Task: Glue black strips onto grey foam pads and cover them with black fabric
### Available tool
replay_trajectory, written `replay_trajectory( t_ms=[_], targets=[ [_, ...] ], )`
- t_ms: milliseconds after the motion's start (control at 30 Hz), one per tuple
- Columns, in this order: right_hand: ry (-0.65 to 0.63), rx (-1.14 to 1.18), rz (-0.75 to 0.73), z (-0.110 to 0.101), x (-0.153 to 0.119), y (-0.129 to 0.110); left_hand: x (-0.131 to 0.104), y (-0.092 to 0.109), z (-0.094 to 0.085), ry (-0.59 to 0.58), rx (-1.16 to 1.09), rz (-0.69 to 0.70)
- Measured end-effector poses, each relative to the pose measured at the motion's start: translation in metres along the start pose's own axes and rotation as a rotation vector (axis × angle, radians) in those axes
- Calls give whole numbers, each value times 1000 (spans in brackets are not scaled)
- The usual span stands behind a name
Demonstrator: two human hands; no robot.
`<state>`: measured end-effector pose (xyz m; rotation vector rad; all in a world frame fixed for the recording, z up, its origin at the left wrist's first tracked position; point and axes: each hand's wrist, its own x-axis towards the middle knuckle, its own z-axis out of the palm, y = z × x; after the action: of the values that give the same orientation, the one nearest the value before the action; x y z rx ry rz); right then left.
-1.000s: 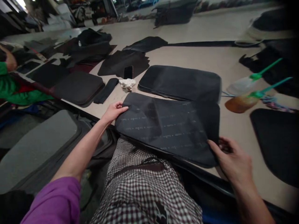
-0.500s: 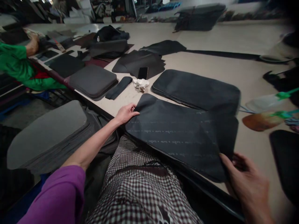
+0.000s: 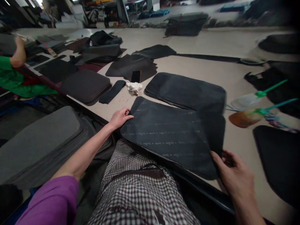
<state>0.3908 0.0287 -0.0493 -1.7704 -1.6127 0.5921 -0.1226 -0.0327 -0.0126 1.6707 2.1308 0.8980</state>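
Note:
A black sheet (image 3: 161, 131) with rounded corners and rows of small pale lettering lies at the table's front edge. My left hand (image 3: 120, 118) pinches its left edge between thumb and fingers. At the right corner, my right hand (image 3: 236, 172) grips the same sheet, thumb on top and fingers curled at the edge. The sheet bends up somewhat toward its right end. Just behind it lies a stack of black rounded panels (image 3: 187, 90), which the sheet partly overlaps.
Bottles with green straws (image 3: 243, 118) stand at right, near another black panel (image 3: 278, 159). A phone (image 3: 136, 76), crumpled white tissue (image 3: 134, 88) and dark strip (image 3: 112, 92) lie behind. Grey panels (image 3: 42, 134) are piled at left. A co-worker's green sleeve (image 3: 7, 67) shows beyond.
The view has swung a little to the right, so things appear shifted left. Both hands keep their hold on the sheet. The co-worker's arm has moved.

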Motion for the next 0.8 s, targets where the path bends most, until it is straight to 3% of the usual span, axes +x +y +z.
replay_trajectory(
  t_ms=[533,800],
  targets=[
    [8,59,-118,0,-3,-2,-3,-6,2,-6,16,-16],
    [-22,85,-188,4,-3,1,-11,-6,10,133,136,151]
  ],
)
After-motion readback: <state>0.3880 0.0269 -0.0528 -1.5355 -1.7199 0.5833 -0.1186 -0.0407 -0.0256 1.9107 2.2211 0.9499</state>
